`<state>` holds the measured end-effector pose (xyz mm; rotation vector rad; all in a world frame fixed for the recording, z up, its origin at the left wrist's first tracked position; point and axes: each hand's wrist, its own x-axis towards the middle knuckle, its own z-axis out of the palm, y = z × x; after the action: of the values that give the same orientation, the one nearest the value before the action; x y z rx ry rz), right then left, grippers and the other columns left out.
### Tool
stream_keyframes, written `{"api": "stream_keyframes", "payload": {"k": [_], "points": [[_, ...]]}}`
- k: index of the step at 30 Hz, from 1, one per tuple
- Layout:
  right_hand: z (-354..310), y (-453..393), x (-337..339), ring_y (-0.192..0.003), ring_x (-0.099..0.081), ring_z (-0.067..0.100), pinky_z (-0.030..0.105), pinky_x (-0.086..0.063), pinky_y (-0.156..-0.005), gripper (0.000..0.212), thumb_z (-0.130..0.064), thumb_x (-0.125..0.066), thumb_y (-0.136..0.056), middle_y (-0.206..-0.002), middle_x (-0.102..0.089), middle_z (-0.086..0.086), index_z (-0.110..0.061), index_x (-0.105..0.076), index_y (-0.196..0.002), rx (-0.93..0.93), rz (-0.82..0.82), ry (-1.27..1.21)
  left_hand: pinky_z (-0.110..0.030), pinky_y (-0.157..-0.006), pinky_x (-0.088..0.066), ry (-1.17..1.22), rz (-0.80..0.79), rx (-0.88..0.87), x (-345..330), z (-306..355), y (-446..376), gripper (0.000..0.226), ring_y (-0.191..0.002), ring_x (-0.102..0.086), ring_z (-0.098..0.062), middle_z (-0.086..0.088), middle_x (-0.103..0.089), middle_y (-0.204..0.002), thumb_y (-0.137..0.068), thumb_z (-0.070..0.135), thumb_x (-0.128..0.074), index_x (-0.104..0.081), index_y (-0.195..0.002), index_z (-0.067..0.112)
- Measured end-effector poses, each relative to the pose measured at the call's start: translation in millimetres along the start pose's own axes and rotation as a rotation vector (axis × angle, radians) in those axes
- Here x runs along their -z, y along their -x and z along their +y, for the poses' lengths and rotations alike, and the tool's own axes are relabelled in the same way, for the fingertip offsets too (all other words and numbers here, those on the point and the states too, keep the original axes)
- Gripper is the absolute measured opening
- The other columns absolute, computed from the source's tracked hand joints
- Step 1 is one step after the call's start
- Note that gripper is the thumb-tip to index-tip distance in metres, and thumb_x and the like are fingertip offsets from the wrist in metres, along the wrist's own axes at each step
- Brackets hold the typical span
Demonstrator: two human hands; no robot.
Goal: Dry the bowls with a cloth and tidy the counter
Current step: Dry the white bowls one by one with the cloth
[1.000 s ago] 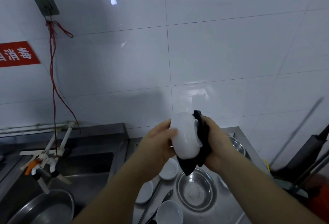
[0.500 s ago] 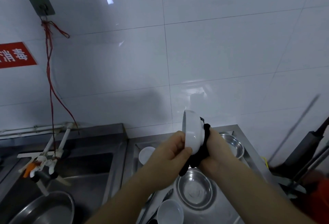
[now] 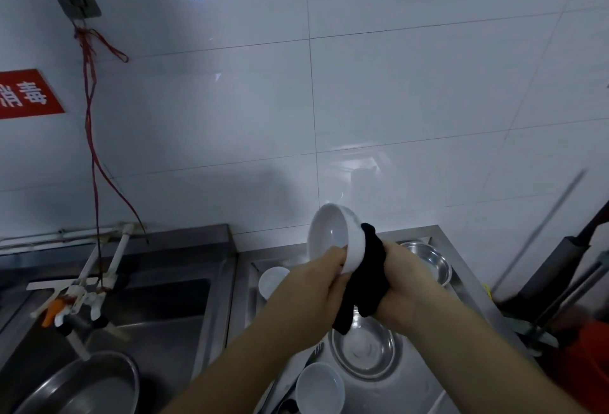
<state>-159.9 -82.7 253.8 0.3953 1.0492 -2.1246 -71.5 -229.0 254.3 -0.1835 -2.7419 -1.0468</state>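
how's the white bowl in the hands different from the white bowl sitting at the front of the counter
The held white ceramic bowl is lifted off the steel counter and tipped on its side, its opening facing left; the front white bowl rests upright, opening up. The held bowl is gripped by the left hand with the right hand pressing a black cloth against its outside; nothing touches the front bowl. Both are plain, round and white.

Left hand (image 3: 316, 285) grips the rim of a tilted round white ceramic bowl (image 3: 333, 239); right hand (image 3: 402, 285) presses a black cloth (image 3: 365, 278) against its outside, above a steel counter (image 3: 415, 390) carrying a shallow round steel dish (image 3: 362, 351).
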Motion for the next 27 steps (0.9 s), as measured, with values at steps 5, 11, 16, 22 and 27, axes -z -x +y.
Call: {"api": "stream_keyframes", "payload": {"k": [5,11,16,22,27], "points": [[10,-3,-2,-0.099,-0.075,0.042,0.062,-0.052,-0.104,0.045,-0.032,-0.072,-0.094,-0.105,-0.075,0.022,0.002,-0.074,-0.123,0.152,0.110,0.056,-0.004,-0.070,-0.039,-0.127,-0.093,-0.098,5,-16,8,0.011,-0.084,-0.050,0.001,0.012,-0.066,-0.101,-0.110,0.030,-0.046,-0.053,-0.119,0.032],[40,-3,2,-0.079,-0.079,0.037,0.042,-0.062,-0.060,0.047,-0.039,-0.087,-0.083,-0.093,-0.080,0.020,-0.003,-0.075,-0.112,0.245,0.170,0.190,-0.040,-0.094,-0.057,-0.261,-0.232,-0.193,0,-34,12,0.032,-0.108,-0.066,-0.020,-0.001,-0.069,-0.125,-0.109,0.025,-0.046,-0.048,-0.142,0.025],[64,-8,11,-0.083,-0.080,0.038,0.039,-0.063,-0.063,0.039,-0.027,-0.085,-0.086,-0.093,-0.080,0.022,-0.002,-0.072,-0.114,0.264,0.279,0.237,-0.042,-0.096,-0.055,-0.279,-0.224,-0.287,-8,-55,20,0.033,-0.106,-0.065,-0.019,0.002,-0.073,-0.117,-0.106,0.035,-0.036,-0.059,-0.129,0.026],[84,-14,31,-0.084,-0.080,0.037,0.037,-0.062,-0.056,0.037,-0.026,-0.079,-0.091,-0.099,-0.080,0.020,-0.005,-0.070,-0.121,0.263,0.374,0.146,-0.027,-0.115,-0.034,0.030,0.066,0.131,-26,-90,21,0.041,-0.132,-0.043,-0.005,0.013,-0.053,-0.142,-0.106,0.030,-0.045,-0.051,-0.147,0.027],[85,-13,68,-0.083,-0.079,0.042,0.035,-0.055,-0.045,0.043,-0.032,-0.081,-0.090,-0.100,-0.080,0.022,-0.006,-0.069,-0.121,0.187,0.430,0.108,-0.042,-0.098,-0.061,0.615,-0.112,0.588,-54,-106,12,0.026,-0.111,-0.071,-0.024,-0.001,-0.073,-0.124,-0.110,0.030,-0.050,-0.069,-0.126,0.026]]}}
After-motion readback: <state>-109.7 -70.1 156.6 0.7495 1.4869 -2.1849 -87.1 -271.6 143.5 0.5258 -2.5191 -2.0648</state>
